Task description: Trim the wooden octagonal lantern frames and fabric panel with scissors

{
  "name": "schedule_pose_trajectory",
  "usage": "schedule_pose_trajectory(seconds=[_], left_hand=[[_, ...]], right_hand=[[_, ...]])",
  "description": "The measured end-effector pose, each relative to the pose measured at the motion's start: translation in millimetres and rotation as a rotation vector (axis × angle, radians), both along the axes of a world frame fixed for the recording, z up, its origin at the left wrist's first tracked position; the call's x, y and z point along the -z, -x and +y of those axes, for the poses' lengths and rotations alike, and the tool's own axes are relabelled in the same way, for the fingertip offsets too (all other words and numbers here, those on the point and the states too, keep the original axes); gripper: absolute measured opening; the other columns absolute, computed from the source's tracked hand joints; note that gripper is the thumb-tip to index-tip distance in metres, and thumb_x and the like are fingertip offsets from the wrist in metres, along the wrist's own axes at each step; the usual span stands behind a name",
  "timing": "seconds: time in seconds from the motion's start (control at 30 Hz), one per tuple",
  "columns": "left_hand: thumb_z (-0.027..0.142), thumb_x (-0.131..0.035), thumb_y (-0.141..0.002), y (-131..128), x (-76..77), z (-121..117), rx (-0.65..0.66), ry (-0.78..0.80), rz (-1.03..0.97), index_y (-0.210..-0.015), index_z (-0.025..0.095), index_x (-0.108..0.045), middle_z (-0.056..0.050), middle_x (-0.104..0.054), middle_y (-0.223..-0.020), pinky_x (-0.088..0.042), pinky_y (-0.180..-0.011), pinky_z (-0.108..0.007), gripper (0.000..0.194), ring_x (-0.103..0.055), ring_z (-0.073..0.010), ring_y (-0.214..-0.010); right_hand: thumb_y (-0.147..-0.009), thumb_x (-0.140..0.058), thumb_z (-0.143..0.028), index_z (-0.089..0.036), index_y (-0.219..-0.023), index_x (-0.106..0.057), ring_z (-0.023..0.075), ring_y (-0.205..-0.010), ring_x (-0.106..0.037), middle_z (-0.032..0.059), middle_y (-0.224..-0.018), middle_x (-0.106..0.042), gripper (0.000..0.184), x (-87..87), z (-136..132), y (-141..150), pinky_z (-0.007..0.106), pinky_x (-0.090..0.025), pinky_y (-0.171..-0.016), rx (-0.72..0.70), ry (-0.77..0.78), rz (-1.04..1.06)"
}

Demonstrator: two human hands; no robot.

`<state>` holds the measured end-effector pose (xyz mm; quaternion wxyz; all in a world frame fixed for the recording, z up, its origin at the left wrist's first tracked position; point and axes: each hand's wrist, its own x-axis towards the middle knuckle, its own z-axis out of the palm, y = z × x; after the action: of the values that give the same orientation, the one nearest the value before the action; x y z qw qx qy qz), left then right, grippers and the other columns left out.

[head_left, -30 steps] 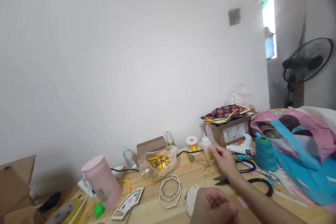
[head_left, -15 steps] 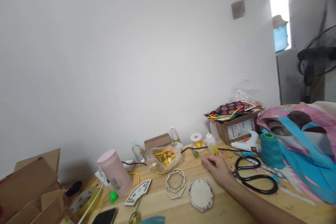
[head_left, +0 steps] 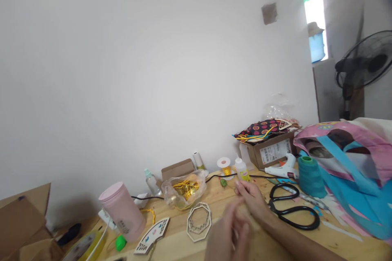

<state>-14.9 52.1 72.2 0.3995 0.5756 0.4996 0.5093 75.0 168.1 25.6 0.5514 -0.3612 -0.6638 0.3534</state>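
Since half a second ago, the left hand (head_left: 228,232) has come into view at five o'clock, blurred by motion; the whole view has swung a little, so the tabletop (head_left: 171,248) things sit further left. By judgement, the step in hand is small fingertip work with both hands drawn close together; the next move would call for a light, steady pinch, kept clear of the glue bottle.

Right hand (head_left: 252,199), between four and five o'clock: fingers curled, thumb and forefinger close together, though whether they meet or grip anything is too small to tell; the left hand's fingers are bent, its opening and any hold lost in the blur, so I cannot tell; the two hands overlap in view, touching or not unclear.

Glue bottle (head_left: 243,171) stands upright just past the right fingertips, towards one o'clock from them; a green bead (head_left: 223,182) lies near them at ten o'clock; black-handled scissors (head_left: 277,213) rest at four o'clock, beside the right forearm; a wooden frame (head_left: 200,206) lies at six o'clock, beside the left hand.
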Motion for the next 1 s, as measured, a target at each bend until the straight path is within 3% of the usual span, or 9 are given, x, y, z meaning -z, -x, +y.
schedule_pose_trajectory(seconds=[0.07, 0.13, 0.27, 0.4, 0.53, 0.67, 0.83, 0.93, 1.0], left_hand=[[0.024, -0.063, -0.065, 17.1, 6.1, 21.4, -0.117, -0.197, 0.148, -0.114, 0.018, -0.051, -0.012, -0.042, -0.13, -0.024, -0.099, -0.042, 0.051, -0.034, -0.028, -0.118], [0.022, -0.062, -0.065, 28.0, 16.9, 37.7, -0.059, -0.068, 0.135, -0.116, 0.016, -0.05, -0.013, -0.045, -0.128, -0.027, -0.098, -0.039, 0.053, -0.038, -0.0265, -0.118], [0.025, -0.056, -0.069, 34.4, 37.8, 49.1, -0.061, 0.038, 0.035, -0.085, 0.014, -0.067, -0.009, -0.07, -0.078, -0.046, -0.068, -0.03, 0.022, -0.062, -0.0208, -0.071], [0.03, -0.063, -0.063, 37.1, 44.5, 44.2, -0.187, -0.016, 0.036, -0.054, 0.016, -0.065, -0.002, -0.062, -0.047, -0.04, -0.048, -0.023, 0.017, -0.053, -0.0136, -0.044], [0.035, -0.072, -0.053, 42.0, 35.7, 39.2, -0.136, 0.077, -0.392, -0.054, 0.014, -0.063, 0.0, -0.057, -0.039, -0.039, -0.046, -0.02, 0.023, -0.048, -0.0089, -0.039], [0.03, -0.075, -0.052, 53.2, 22.8, 38.2, -0.082, 0.128, -0.735, -0.056, 0.014, -0.062, 0.004, -0.051, -0.041, -0.044, -0.054, -0.022, 0.021, -0.045, -0.0064, -0.041], [0.032, -0.073, -0.054, 54.5, 25.0, 38.4, -0.071, 0.096, -0.639, -0.056, 0.012, -0.061, 0.004, -0.049, -0.042, -0.041, -0.047, -0.02, 0.023, -0.043, -0.0064, -0.041], [0.034, -0.073, -0.053, 45.9, 32.4, 37.9, -0.079, 0.09, -0.572, -0.055, 0.012, -0.061, 0.002, -0.051, -0.044, -0.04, -0.047, -0.02, 0.026, -0.047, -0.0085, -0.044], [0.035, -0.073, -0.054, 41.8, 35.8, 38.3, -0.069, 0.065, -0.534, -0.054, 0.011, -0.061, 0.0, -0.054, -0.049, -0.041, -0.047, -0.021, 0.026, -0.049, -0.0098, -0.047]], right_hand=[[-0.084, -0.03, -0.044, -0.019, -0.054, -0.042, 0.0117, -0.052, -0.042, -0.0041, -0.051, -0.039, 0.041, 0.9, -2.9, 1.9, 0.023, -0.033, -0.05, -0.026, -0.042, -0.041], [-0.083, -0.033, -0.042, -0.019, -0.052, -0.043, 0.0117, -0.052, -0.042, -0.004, -0.05, -0.041, 0.04, 0.7, -7.9, 3.6, 0.023, -0.033, -0.051, -0.064, -0.097, -0.11], [-0.084, -0.036, -0.036, -0.021, -0.05, -0.047, 0.0132, -0.05, -0.042, -0.0021, -0.049, -0.045, 0.038, -4.4, -17.5, 2.7, 0.026, -0.031, -0.05, -0.109, -0.185, -0.266], [-0.083, -0.039, -0.034, -0.025, -0.053, -0.053, 0.015, -0.051, -0.046, 0.0012, -0.052, -0.052, 0.035, -13.4, -21.1, -3.1, 0.027, -0.031, -0.05, -0.162, -0.247, -0.381], [-0.081, -0.042, -0.034, -0.023, -0.054, -0.055, 0.0134, -0.05, -0.047, 0.0004, -0.053, -0.053, 0.032, -14.9, -10.7, -12.1, 0.025, -0.032, -0.049, -0.127, -0.323, -0.426], [-0.083, -0.039, -0.034, -0.02, -0.054, -0.051, 0.0135, -0.053, -0.045, 0.0001, -0.054, -0.049, 0.034, -8.3, 13.8, -28.1, 0.025, -0.034, -0.052, 0.151, -0.275, -0.314], [-0.083, -0.037, -0.034, -0.016, -0.078, -0.057, 0.019, -0.078, -0.052, 0.0097, -0.086, -0.056, 0.027, -5.6, 24.2, -36.2, 0.028, -0.041, -0.063, 0.379, -0.246, -0.13], [-0.081, -0.042, -0.033, -0.018, -0.088, -0.059, 0.0198, -0.084, -0.054, 0.0096, -0.094, -0.058, 0.024, -10.3, 9.2, -24.9, 0.029, -0.043, -0.068, 0.331, -0.276, -0.116], [-0.082, -0.042, -0.031, -0.021, -0.094, -0.06, 0.0197, -0.088, -0.054, 0.0077, -0.095, -0.061, 0.024, -14.2, -5.7, -13.7, 0.031, -0.043, -0.076, 0.198, -0.287, -0.153]])
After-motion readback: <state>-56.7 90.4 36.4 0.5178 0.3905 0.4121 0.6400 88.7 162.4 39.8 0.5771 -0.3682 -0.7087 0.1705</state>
